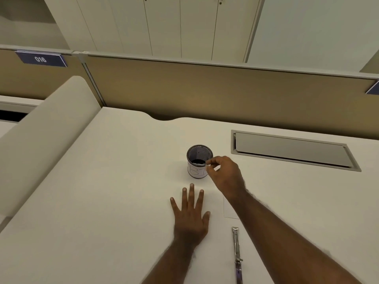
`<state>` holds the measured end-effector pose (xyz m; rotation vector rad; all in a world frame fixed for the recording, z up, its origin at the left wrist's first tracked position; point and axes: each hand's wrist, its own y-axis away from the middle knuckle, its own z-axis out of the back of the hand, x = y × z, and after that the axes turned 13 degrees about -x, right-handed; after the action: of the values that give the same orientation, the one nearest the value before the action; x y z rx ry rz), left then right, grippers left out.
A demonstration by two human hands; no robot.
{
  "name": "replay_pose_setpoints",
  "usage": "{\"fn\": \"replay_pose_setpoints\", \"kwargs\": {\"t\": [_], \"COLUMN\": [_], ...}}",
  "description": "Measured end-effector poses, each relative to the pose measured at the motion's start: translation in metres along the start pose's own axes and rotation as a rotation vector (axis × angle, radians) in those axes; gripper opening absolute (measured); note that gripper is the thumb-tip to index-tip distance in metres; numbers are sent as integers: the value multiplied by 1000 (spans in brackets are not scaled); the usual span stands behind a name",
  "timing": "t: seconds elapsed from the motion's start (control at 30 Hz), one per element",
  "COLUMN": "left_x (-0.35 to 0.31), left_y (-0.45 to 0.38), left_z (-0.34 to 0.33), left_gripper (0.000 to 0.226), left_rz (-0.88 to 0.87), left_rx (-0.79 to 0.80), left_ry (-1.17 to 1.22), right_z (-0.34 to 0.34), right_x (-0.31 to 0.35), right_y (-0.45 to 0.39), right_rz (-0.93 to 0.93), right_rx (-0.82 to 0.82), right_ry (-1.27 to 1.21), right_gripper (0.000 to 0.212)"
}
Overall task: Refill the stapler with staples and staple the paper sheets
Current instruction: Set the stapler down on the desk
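Refill step: the right hand (223,173) pinches something small over the mesh cup (199,161); left hand (189,212) lies flat, fingers straight. Next, carry it to the opened stapler (236,253).

One head view: we looked forward and down, close over the desk (102,181), facing the partition (205,89).

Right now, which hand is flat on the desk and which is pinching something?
The left hand lies flat, fingers spread, on the paper. The right hand is raised at the cup rim, pinching something small and white.
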<state>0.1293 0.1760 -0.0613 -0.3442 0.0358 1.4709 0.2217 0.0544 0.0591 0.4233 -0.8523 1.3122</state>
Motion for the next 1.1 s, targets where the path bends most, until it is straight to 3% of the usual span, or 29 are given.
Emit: {"fn": "replay_pose_setpoints", "kwargs": {"t": [0.37,0.63,0.9,1.1], "left_x": [2,1,-1,-26], "left_y": [-4,-5,-5,13], "left_z": [-6,-2,9,20], "left_gripper": [63,63,61,68], "left_rz": [7,28,51,69], "left_rx": [29,66,90,78], "left_ry": [-2,8,-42,-32], "right_z": [-31,-31,4,63], "right_x": [3,-6,-23,-78], "right_y": [-37,-36,4,77], "right_rz": [-78,-31,49,81], "right_rx": [56,54,-18,-21], "right_ry": [165,183,113,185], "right_gripper": [19,20,20,37]}}
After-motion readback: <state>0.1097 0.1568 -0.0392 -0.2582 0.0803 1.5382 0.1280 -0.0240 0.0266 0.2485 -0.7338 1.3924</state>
